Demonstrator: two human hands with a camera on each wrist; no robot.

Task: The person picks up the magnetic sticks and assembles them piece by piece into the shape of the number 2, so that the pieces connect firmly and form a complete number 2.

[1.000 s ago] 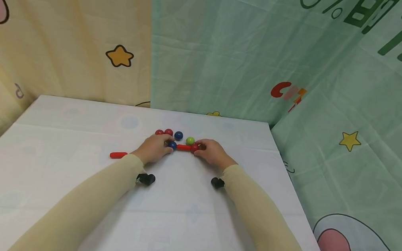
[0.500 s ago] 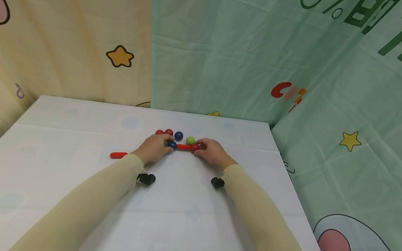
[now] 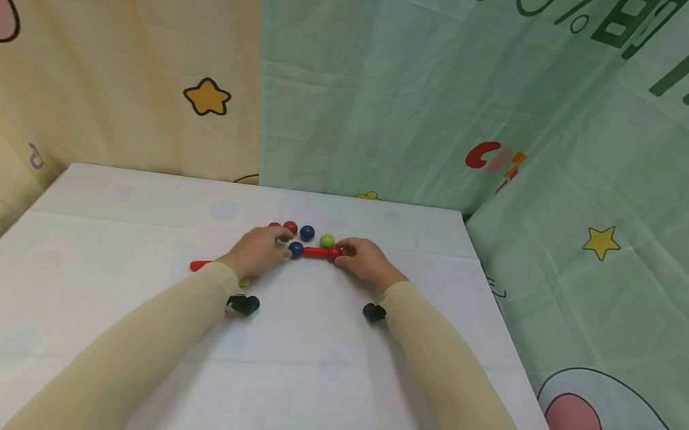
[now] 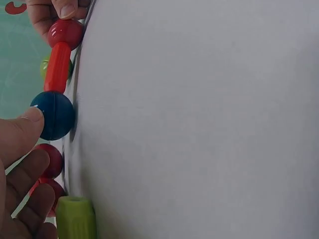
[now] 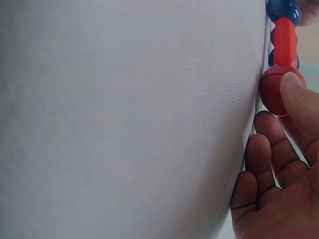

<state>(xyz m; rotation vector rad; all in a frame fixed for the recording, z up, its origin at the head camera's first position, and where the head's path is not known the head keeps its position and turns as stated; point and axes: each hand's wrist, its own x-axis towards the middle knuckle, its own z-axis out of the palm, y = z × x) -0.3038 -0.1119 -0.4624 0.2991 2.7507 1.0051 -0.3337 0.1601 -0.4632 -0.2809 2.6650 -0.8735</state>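
Observation:
A red rod (image 3: 316, 253) joins a blue ball (image 3: 295, 250) on its left to a red ball (image 3: 334, 253) on its right. My right hand (image 3: 368, 261) pinches that red ball, and in the right wrist view the thumb (image 5: 294, 89) lies across it. Beside the blue ball is my left hand (image 3: 255, 250), its index finger and thumb spread apart. The left wrist view has the thumb (image 4: 25, 130) overlapping the blue ball's edge; whether it touches cannot be told. A green rod (image 4: 76, 219) lies below the left hand, mostly hidden in the head view.
Behind the joined pieces sit a green ball (image 3: 326, 241), another blue ball (image 3: 307, 233) and two red balls (image 3: 290, 227), one partly covered by the left hand. Another red rod (image 3: 199, 265) lies left of the left wrist. The white-covered table (image 3: 306, 375) meets printed curtains at its back.
My left hand has drawn slightly left, and its fingers have spread off the blue ball. A green rod's end now shows below the left wrist. The right hand keeps its hold.

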